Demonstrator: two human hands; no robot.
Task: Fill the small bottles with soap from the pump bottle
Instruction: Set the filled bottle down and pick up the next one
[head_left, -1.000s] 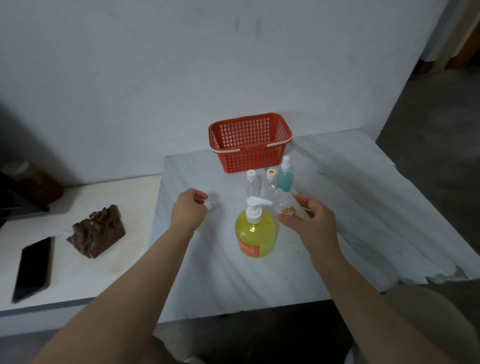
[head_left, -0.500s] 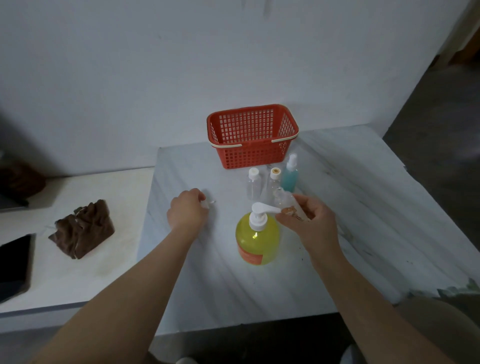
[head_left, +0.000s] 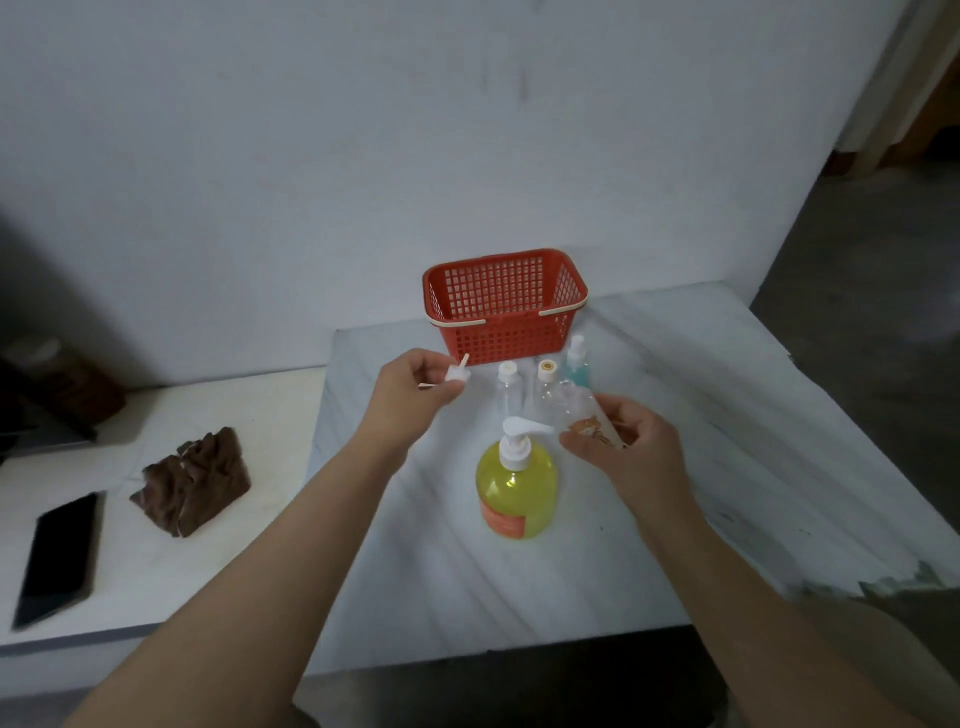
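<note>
the left hand (head_left: 415, 387) is lifted off the tabletop (head_left: 779, 415) with its fingertips pinched on a small white cap (head_left: 457, 373), a thin tube sticking out of it. it looks like the spray top of the small bottle, kept raised and aside so the tube touches nothing. the right hand (head_left: 623, 441) is curled around a clear small bottle (head_left: 579, 410) with a picture label, tilted, its neck leaning toward the nozzle of the pump bottle (head_left: 517, 486); my guess is it is held that way to bring the open mouth under the spout. the nozzle and the neck are near but i cannot tell if they touch.

the pump bottle, yellow soap with a white pump head, stands upright on the tabletop between the 2 forearms. behind it stand 3 more small bottles, capped: a clear one with a white cap (head_left: 507, 387), a clear one with a tan cap (head_left: 545, 382), and a blue spray bottle (head_left: 576, 361). a red basket (head_left: 504, 306) sits at the back against the wall. on the lower surface to the left lie a brown lump (head_left: 192, 483) and a dark phone (head_left: 57, 556).

half a second ago the left hand was down by the tabletop, fist over the cap; now it has risen and moved toward the basket with the cap showing. the right hand and its bottle have barely shifted beside the pump.
</note>
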